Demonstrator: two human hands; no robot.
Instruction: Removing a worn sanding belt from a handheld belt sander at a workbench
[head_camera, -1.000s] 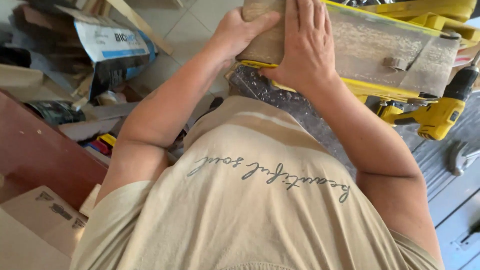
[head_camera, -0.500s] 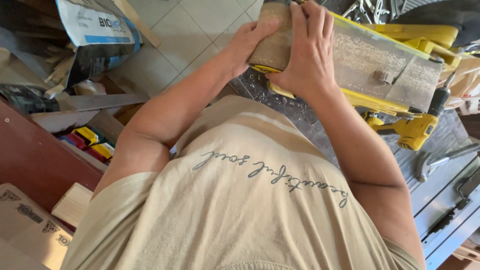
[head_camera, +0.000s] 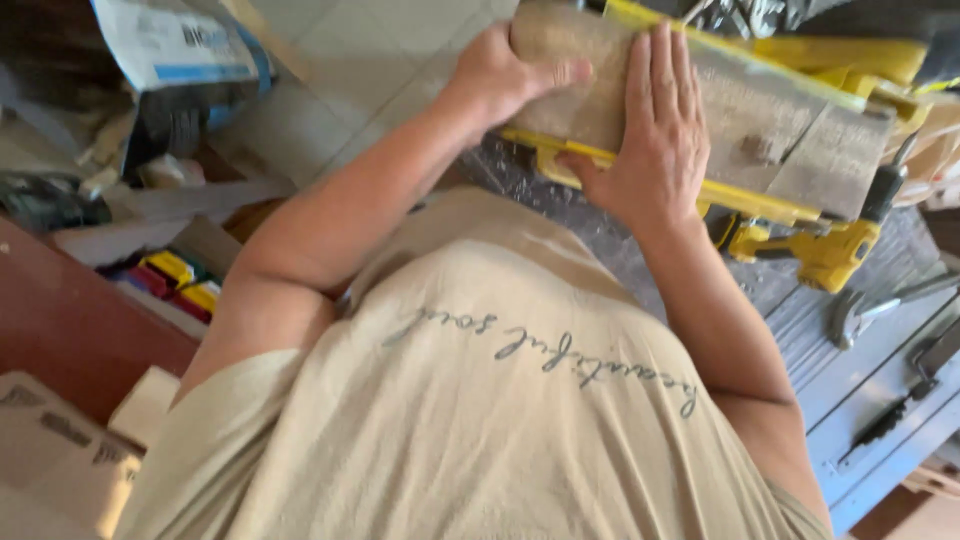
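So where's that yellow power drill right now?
In the head view the yellow power drill lies at the right on the grey bench top, just below the wooden board and beside the right hand.

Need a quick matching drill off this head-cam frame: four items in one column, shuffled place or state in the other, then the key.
Column 1
1. left hand
2. right hand
3. power drill
4. wooden board

Column 2
A. yellow, lying on the grey bench past the right wrist
B. gripping the near end of the board
C. spread flat on top of the board
D. resting on a yellow-edged tool, held by both hands

Pairs: 1-B, 2-C, 3-A, 4-D
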